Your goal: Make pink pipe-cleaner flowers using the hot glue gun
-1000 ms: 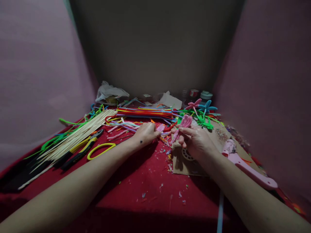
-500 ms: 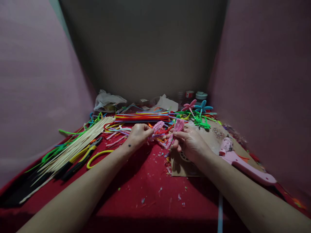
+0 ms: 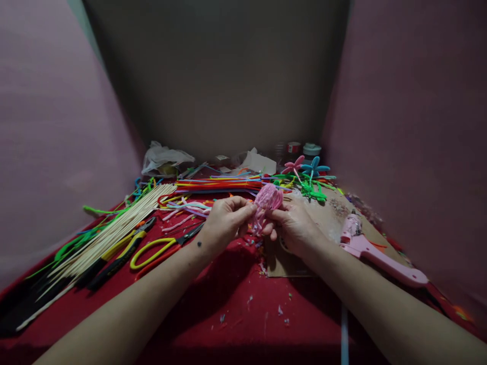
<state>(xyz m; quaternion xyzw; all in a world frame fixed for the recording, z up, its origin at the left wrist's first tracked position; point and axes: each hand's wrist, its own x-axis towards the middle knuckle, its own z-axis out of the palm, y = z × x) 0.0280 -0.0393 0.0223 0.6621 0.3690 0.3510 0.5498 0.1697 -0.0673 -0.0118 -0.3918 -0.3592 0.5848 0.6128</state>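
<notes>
Above the middle of the table, two looped pink pipe-cleaner petals (image 3: pixel 268 196) are held together and overlap, so I cannot tell exactly where one ends. My left hand (image 3: pixel 232 219) pinches them from the left between thumb and fingers. From the right, my right hand (image 3: pixel 292 223) is closed on their lower part, its fingertips partly hidden behind the pink loops. Behind my hands lies a bundle of red, yellow and purple pipe cleaners (image 3: pixel 220 185). Short pink and white pipe-cleaner pieces (image 3: pixel 178 215) are beside my left hand.
Wooden sticks (image 3: pixel 114 235), yellow-black pliers (image 3: pixel 122 253) and yellow-red scissors (image 3: pixel 163 251) lie at left. A pink glue gun (image 3: pixel 375 253) rests at right by cardboard (image 3: pixel 292 266). Pipe-cleaner flowers (image 3: pixel 314 167), a jar (image 3: pixel 312 150) and a plastic bag (image 3: pixel 165 157) are at the back. Scraps dot the red cloth (image 3: pixel 243 314).
The two pink petals, apart in separate hands before, are now brought together. My left hand has moved right, and more of the scissors shows beside my left forearm.
</notes>
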